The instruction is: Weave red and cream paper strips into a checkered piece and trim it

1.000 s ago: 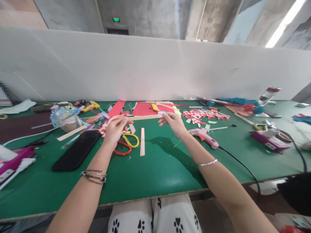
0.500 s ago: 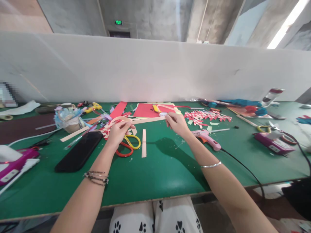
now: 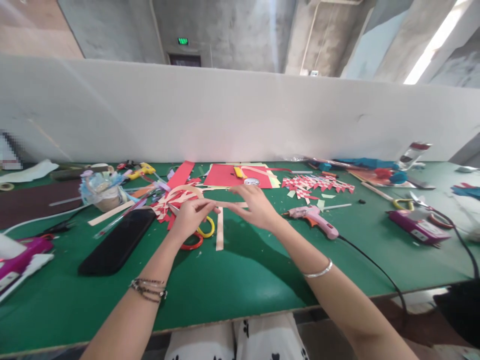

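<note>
My left hand [image 3: 191,217] is closed in a pinch on a pale, thin paper strip [image 3: 240,204]. Part of the strip curls in a loop behind that hand. My right hand [image 3: 255,206] is beside the strip's other end, thumb and fingers spread apart; whether the thumb touches the strip I cannot tell. Below the hands another pale strip [image 3: 219,235] lies flat on the green table. Scissors with a red and a yellow handle [image 3: 206,227] lie partly hidden by my left hand.
A pink glue gun [image 3: 317,220] with a black cord lies at the right, a black phone [image 3: 118,242] at the left. Red-and-white checkered paper pieces [image 3: 318,184] and red paper sheets [image 3: 221,176] lie farther back. A white partition [image 3: 240,112] stands behind the table.
My right hand has gone from pinching the strip's far end to spread fingers, and has moved closer to my left hand. My left hand still pinches the strip.
</note>
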Motion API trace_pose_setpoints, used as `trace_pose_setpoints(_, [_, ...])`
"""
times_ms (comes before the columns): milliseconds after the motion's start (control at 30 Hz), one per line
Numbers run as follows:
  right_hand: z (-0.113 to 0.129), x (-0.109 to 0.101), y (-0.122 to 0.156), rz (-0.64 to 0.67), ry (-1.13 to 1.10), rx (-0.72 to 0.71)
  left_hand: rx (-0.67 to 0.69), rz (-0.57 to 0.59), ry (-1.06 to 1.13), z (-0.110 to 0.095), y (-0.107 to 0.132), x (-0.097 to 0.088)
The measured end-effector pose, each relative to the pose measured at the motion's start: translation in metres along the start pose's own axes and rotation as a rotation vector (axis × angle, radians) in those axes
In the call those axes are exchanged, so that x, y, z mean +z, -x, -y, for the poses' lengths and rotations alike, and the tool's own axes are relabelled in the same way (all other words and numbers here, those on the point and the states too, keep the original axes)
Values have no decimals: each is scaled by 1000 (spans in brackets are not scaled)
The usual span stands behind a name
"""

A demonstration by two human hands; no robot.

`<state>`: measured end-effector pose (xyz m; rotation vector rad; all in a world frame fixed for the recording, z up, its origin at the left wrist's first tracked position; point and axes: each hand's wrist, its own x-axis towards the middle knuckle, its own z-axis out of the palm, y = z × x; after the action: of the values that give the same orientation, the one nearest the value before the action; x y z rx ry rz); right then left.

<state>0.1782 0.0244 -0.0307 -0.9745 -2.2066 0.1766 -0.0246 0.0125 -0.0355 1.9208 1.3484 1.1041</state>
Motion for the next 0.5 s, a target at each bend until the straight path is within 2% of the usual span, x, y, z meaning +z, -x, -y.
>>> trace_pose_setpoints(100, [7, 9, 0, 141, -52, 6, 5, 41, 13, -5, 2, 2])
trace_pose_setpoints(167, [6, 11, 0, 190, -104, 44, -3, 55, 30, -7, 1, 1])
trace_pose_setpoints(367, [-4, -5, 0, 186, -374, 212, -27, 18, 52, -2, -2, -4])
trace_pose_setpoints(500, [-14, -17, 3, 154, -464, 300, -44, -29, 72, 3, -4, -8])
